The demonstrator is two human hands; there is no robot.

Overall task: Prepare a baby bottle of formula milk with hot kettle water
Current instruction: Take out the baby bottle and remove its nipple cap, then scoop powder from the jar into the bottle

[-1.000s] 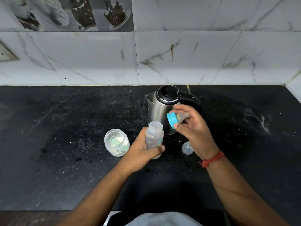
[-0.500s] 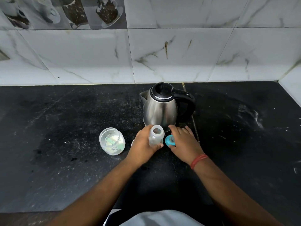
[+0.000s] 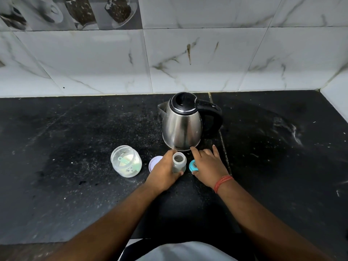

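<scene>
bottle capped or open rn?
Open. The bottle stands upright in the left hand, mouth bare; its blue teat ring lies on the counter under the right hand.
</scene>
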